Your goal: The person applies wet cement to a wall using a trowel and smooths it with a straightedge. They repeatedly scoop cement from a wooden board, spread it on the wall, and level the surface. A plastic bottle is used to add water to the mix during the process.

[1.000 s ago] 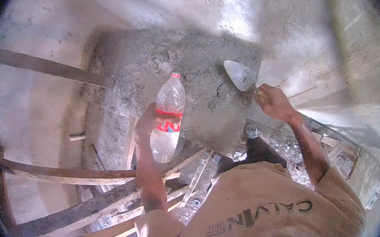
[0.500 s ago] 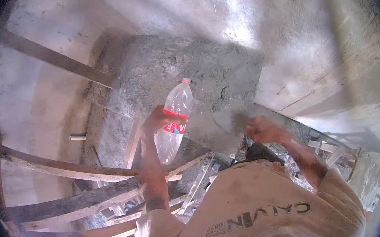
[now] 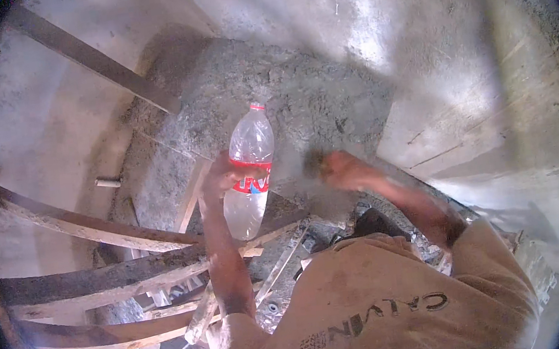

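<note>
A large clear plastic bottle [image 3: 251,141] with a red label and red at its neck stands nearly upright in my left hand [image 3: 220,176]. My fingers wrap round it at the label. How much liquid is inside, I cannot tell. To the right of the bottle, my right hand [image 3: 348,170] is closed on a dark, motion-blurred thing [image 3: 313,164], possibly a brush. It hovers in front of the rough grey cement surface [image 3: 299,103]; whether it touches the cement is unclear.
Long wooden planks [image 3: 99,284] cross at the left, beside my left forearm. A dark beam [image 3: 94,61] slants at the upper left. A short pale tube [image 3: 108,183] lies near the wall. Smooth plastered wall [image 3: 464,98] rises on the right, with rubble below.
My right hand has swung left toward the bottle with the dark thing. The bottle has shifted slightly left and tilted more upright. The view has shifted a little.
</note>
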`<state>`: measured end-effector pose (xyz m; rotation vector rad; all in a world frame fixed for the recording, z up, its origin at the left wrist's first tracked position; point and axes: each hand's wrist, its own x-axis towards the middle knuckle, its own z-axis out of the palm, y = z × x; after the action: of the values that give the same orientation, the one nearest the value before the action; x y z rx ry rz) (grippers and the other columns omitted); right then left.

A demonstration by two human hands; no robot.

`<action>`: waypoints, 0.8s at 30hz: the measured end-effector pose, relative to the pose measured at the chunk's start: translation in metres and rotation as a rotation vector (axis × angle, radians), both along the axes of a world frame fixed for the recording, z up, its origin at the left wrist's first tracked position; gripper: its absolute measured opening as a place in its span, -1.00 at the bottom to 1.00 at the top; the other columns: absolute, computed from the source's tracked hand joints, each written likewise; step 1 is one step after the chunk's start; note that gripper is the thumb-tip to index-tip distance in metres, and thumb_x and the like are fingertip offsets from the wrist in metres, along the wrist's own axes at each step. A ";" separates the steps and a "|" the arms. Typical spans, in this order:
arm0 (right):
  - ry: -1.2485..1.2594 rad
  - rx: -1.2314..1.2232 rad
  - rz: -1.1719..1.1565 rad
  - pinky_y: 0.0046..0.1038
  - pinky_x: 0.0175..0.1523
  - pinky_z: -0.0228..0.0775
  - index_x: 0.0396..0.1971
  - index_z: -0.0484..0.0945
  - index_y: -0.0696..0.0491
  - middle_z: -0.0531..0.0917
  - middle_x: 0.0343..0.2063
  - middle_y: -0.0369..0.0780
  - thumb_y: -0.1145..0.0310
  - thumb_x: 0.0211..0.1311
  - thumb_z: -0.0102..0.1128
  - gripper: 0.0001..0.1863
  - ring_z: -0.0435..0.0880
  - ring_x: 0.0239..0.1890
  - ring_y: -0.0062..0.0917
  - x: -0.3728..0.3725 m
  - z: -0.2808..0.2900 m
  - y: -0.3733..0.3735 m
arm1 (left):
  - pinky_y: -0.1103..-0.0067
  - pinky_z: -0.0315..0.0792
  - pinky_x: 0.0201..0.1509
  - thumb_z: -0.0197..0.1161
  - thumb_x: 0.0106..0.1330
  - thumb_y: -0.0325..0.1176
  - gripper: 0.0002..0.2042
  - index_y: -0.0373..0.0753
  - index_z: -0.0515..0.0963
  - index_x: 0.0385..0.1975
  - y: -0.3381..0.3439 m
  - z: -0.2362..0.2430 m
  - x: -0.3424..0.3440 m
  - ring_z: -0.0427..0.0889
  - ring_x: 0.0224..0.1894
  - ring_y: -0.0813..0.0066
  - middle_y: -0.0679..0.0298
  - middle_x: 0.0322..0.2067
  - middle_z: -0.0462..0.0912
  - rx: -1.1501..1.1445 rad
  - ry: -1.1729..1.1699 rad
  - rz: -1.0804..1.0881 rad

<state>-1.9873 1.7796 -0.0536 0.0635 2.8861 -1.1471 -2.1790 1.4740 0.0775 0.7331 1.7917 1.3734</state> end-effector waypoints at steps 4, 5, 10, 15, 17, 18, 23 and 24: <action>-0.353 -0.392 -0.336 -0.32 -0.52 0.45 -0.34 0.67 0.20 0.62 -0.66 -0.19 0.16 0.46 0.05 -0.61 0.59 -0.67 -0.45 -0.054 0.081 -0.006 | 0.38 0.57 -0.03 0.61 -0.09 0.00 -0.51 -0.24 0.79 -0.24 -0.003 0.011 0.010 0.77 -0.18 0.36 0.17 -0.22 0.83 -0.313 0.086 0.054; -0.286 -0.457 -0.377 -0.31 -0.52 0.45 -0.34 0.66 0.21 0.61 -0.66 -0.19 0.16 0.46 0.06 -0.61 0.58 -0.68 -0.45 -0.050 0.088 -0.007 | 0.38 0.57 -0.03 0.61 -0.10 0.01 -0.51 -0.23 0.80 -0.25 -0.012 0.001 0.004 0.78 -0.18 0.36 0.17 -0.23 0.83 -0.223 0.080 0.014; -0.326 -0.344 -0.249 -0.29 -0.55 0.40 -0.40 0.62 0.20 0.57 -0.68 -0.21 0.15 0.44 0.11 -0.61 0.55 -0.69 -0.47 -0.029 0.113 -0.037 | 0.41 0.56 -0.08 0.66 -0.22 0.01 -0.47 -0.21 0.81 -0.27 0.014 0.002 -0.001 0.77 -0.24 0.36 0.19 -0.28 0.82 -0.548 0.162 0.065; -0.390 -0.375 -0.352 -0.30 -0.52 0.38 -0.35 0.63 0.21 0.52 -0.70 -0.22 0.15 0.46 0.16 -0.62 0.52 -0.69 -0.50 -0.093 0.104 -0.024 | 0.43 0.57 -0.09 0.66 -0.21 -0.07 -0.47 -0.21 0.78 -0.19 0.015 -0.018 -0.012 0.77 -0.25 0.37 0.21 -0.28 0.82 -0.709 0.128 0.023; -0.246 -0.449 -0.367 -0.33 -0.51 0.38 -0.35 0.64 0.22 0.51 -0.71 -0.21 0.14 0.48 0.16 -0.60 0.50 -0.70 -0.48 -0.082 0.092 0.010 | 0.42 0.57 -0.11 0.65 -0.19 -0.08 -0.49 -0.22 0.78 -0.20 0.018 -0.024 -0.018 0.77 -0.26 0.39 0.21 -0.30 0.82 -0.714 0.148 0.020; -0.125 -0.480 -0.352 -0.35 -0.51 0.38 -0.35 0.64 0.23 0.51 -0.71 -0.20 0.14 0.49 0.16 -0.59 0.50 -0.70 -0.47 -0.070 0.083 0.031 | 0.43 0.58 -0.14 0.65 -0.19 -0.12 -0.48 -0.21 0.77 -0.18 0.025 -0.024 -0.018 0.77 -0.28 0.40 0.23 -0.32 0.82 -0.687 0.159 0.022; -0.296 -0.213 0.181 -0.26 -0.13 0.53 -0.18 0.71 0.16 0.73 -0.39 -0.06 0.24 0.36 0.29 -0.72 0.69 -0.32 -0.35 0.039 0.077 0.013 | 0.41 0.61 -0.08 0.65 -0.14 -0.09 -0.46 -0.25 0.78 -0.14 0.010 -0.025 -0.011 0.79 -0.22 0.37 0.17 -0.26 0.83 -0.572 0.116 0.106; -0.422 -0.141 0.242 -0.25 -0.08 0.52 -0.14 0.72 0.15 0.75 -0.33 -0.06 0.25 0.33 0.31 -0.72 0.70 -0.26 -0.34 0.048 0.084 0.000 | 0.40 0.62 -0.07 0.65 -0.15 -0.09 -0.45 -0.25 0.78 -0.13 0.009 -0.026 -0.011 0.79 -0.22 0.37 0.17 -0.26 0.83 -0.504 0.137 0.146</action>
<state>-1.9393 1.7793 0.0304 -0.0416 2.3668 -1.1285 -2.1899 1.4835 0.0519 0.4381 2.2158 0.9093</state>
